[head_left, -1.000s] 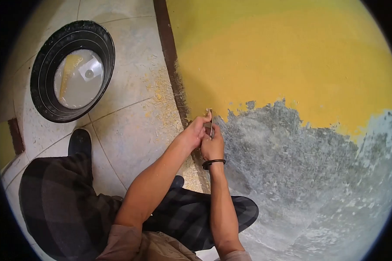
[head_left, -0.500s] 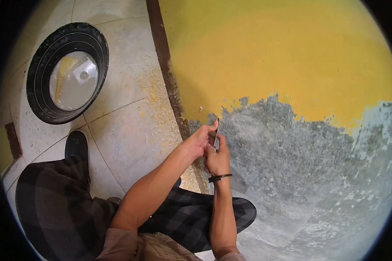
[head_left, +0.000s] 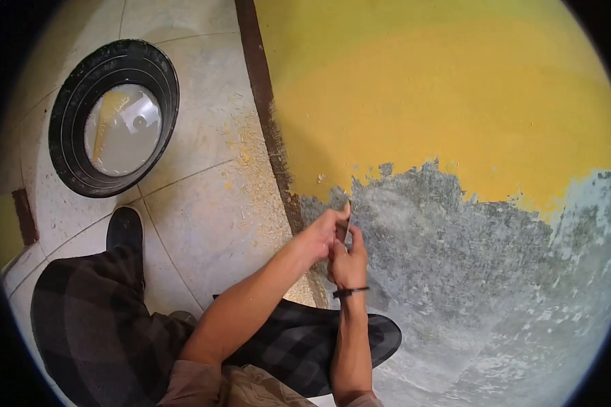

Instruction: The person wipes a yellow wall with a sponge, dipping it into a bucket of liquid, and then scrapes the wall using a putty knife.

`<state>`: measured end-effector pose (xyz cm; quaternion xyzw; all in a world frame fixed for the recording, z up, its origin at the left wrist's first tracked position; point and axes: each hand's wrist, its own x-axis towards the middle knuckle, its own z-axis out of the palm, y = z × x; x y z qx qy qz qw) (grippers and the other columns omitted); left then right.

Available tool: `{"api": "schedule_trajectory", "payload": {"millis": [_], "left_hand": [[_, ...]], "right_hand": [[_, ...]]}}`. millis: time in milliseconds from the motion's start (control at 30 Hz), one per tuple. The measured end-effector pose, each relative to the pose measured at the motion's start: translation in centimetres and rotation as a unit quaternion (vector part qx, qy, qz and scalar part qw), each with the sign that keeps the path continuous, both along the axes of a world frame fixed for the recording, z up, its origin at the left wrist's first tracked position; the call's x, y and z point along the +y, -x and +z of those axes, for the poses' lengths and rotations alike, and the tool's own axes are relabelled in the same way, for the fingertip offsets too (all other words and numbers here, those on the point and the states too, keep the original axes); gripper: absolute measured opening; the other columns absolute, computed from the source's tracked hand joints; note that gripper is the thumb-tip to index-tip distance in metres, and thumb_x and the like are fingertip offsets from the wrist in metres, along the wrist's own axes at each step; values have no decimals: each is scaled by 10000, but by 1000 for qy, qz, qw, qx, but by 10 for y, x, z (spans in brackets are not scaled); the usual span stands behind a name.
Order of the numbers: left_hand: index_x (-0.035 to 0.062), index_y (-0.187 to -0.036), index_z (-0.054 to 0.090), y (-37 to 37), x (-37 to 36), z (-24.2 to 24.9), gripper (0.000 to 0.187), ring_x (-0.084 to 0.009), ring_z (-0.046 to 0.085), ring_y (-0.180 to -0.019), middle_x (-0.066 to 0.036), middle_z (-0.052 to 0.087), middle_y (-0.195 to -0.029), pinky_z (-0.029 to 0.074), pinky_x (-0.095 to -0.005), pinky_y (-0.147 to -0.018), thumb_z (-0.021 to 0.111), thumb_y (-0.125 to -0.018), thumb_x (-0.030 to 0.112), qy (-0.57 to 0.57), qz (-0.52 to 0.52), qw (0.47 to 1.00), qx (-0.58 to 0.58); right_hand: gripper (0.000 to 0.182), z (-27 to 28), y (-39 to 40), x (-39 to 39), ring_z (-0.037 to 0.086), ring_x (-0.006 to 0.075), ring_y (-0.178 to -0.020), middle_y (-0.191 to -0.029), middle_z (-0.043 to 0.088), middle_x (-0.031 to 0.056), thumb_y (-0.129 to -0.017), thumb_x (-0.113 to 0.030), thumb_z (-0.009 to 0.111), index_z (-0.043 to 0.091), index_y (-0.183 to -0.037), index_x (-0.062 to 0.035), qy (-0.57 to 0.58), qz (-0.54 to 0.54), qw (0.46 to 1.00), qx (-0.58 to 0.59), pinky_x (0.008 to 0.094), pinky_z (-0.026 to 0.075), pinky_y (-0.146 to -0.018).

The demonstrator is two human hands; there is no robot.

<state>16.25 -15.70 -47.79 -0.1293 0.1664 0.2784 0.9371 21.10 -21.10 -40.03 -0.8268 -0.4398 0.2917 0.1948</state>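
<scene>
Both my hands are together at the lower left of the yellow painted wall (head_left: 428,102), closed around a scraper (head_left: 348,229) whose thin metal blade shows nearly edge-on. My left hand (head_left: 324,236) grips it from the left, with its thumb up along the blade near the ragged paint edge. Just below and to the right, my right hand (head_left: 349,266) is wrapped round its lower part; the handle is hidden by the fingers. A black band (head_left: 351,292) circles my right wrist. Beneath the yellow paint lies a bare grey scraped area (head_left: 441,244).
A black bucket (head_left: 61,136) with cloudy liquid and a yellow object in it stands on the tiled floor at the upper left. Paint flakes (head_left: 254,176) litter the floor along the brown baseboard (head_left: 270,122). My bent legs and dark shoe (head_left: 125,234) are below the bucket.
The whole view has shifted slightly, so the bucket and wall appear lower and further right. Both hands have moved a little down the wall with the scraper still held.
</scene>
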Motion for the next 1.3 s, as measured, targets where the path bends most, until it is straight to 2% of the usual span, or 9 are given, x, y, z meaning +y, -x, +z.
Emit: {"api": "schedule_trajectory", "payload": {"millis": [67,133,200,333,500,767,933,1000,1300], "left_hand": [[127,-780,532,7,10,-4,282,-204,511,-607,-52,528,-661,414,-330,-552,608,-847,390,44,71,996,-19],[131,-801,533,10,15,-17,257,-201,516,-616,-52,540,-674,394,-328,-526,618,-842,371,18,80,997,-15],[133,-845,520,15,6,-4,231,-193,532,-640,-43,539,-689,414,-339,-535,593,-857,352,3,11,1000,22],[140,-843,522,16,12,13,212,-151,487,-593,-5,505,-660,404,-314,-525,581,-863,342,43,113,991,49],[151,-850,527,19,10,-1,157,-157,488,-565,-9,518,-638,407,-298,-529,553,-875,303,2,24,999,26],[144,-812,524,16,16,-7,223,-167,500,-566,-23,504,-610,397,-323,-497,594,-850,352,34,116,992,27],[202,-636,470,1,-2,12,340,-107,362,-530,30,412,-573,252,-279,-470,634,-820,436,1,-8,1000,-22],[118,-814,513,-11,9,-9,311,-165,447,-519,-25,500,-628,392,-327,-517,595,-853,415,23,66,997,14],[137,-751,538,11,6,12,328,-159,478,-557,-40,511,-624,418,-316,-528,597,-837,448,11,24,1000,0]], "right_hand": [[364,-34,-13,12,450,109,-407,-683,559,93,-814,-25,505,454,-1174,-42,-179,236,945,-141,283,323,-341],[354,-14,10,13,505,114,-497,-725,578,105,-808,-35,521,477,-1159,-29,-64,114,987,-94,276,392,-415],[391,6,21,6,597,344,-995,-1014,605,259,-807,-93,548,478,-1185,-20,-5,87,994,-67,387,454,-836],[380,0,11,17,595,346,-998,-1003,612,246,-788,-77,541,498,-1162,-20,-2,84,995,-61,384,452,-839],[323,10,34,12,608,355,-968,-997,625,232,-815,-58,515,504,-1134,-11,-7,81,992,-94,381,462,-820],[330,-9,19,25,610,331,-987,-1030,623,228,-815,-63,526,497,-1139,-10,22,52,998,-37,371,455,-855],[380,11,6,-3,596,371,-977,-997,611,256,-802,-57,526,467,-1175,-17,-8,6,1000,1,395,449,-838],[382,7,12,8,593,375,-985,-1012,605,263,-809,-79,533,466,-1180,-15,0,75,992,-98,397,453,-834],[334,26,24,12,600,363,-992,-1011,616,244,-806,-89,540,506,-1136,-49,7,77,995,-60,396,459,-829]]}}
